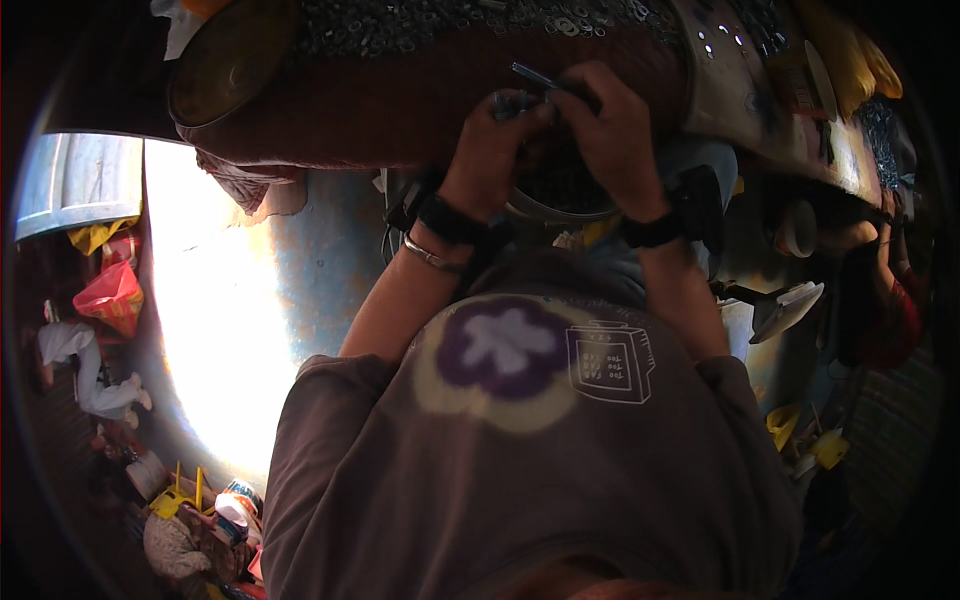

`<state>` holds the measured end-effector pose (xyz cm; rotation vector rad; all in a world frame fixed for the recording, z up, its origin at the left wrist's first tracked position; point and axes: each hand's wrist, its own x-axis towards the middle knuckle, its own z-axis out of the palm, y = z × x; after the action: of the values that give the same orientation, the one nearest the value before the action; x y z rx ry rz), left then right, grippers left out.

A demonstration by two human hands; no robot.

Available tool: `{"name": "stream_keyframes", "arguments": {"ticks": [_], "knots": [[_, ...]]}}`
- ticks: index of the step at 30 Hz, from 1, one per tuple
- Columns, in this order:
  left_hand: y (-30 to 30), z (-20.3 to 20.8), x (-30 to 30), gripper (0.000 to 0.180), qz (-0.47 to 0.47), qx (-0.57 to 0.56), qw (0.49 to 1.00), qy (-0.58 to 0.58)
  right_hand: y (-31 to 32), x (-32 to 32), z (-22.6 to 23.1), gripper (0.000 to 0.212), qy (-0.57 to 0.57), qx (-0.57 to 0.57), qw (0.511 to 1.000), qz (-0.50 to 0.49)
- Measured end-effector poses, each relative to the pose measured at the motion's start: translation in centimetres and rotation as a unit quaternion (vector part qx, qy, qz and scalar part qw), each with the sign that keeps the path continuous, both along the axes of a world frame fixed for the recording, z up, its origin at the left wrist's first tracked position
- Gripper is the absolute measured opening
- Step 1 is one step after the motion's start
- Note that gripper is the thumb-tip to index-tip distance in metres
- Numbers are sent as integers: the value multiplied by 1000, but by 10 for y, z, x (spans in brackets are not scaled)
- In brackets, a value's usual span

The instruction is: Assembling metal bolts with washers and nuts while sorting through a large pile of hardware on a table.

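Observation:
My hands meet over the near edge of a table covered with dark red-brown cloth (400,100). My right hand (615,125) is closed in a pinch on a thin, shiny metal rod (532,75), which points up and to the left. Beside it, my left hand (487,145) is closed around a small dark metal piece (511,103); its exact kind is too dim to make out. The fingertips of both hands nearly touch. Under my hands sits a round container (565,212) with a pale rim and dark contents. Loose metal rings and small parts (400,25) are heaped beyond.
A large round metal pan (235,65) rests at the table's left. More metal parts (765,25) and a yellow cloth or bag (850,60) lie far right. Another person's arm (885,245) reaches in at the right. Bright light falls on the floor (215,320) to the left.

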<state>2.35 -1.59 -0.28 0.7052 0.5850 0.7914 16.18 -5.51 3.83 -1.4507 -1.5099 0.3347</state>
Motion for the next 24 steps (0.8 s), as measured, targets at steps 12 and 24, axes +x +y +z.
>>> {"name": "stream_keyframes", "arguments": {"ticks": [12, 24], "knots": [[0, 1, 0, 12, -41, -79, 978, -187, -60, 3, 19, 9, 91, -157, 983, -31], [5, -3, 11, 8, 26, -97, 987, -125, -45, -9, 1, 9, -201, -45, 974, -92]]}}
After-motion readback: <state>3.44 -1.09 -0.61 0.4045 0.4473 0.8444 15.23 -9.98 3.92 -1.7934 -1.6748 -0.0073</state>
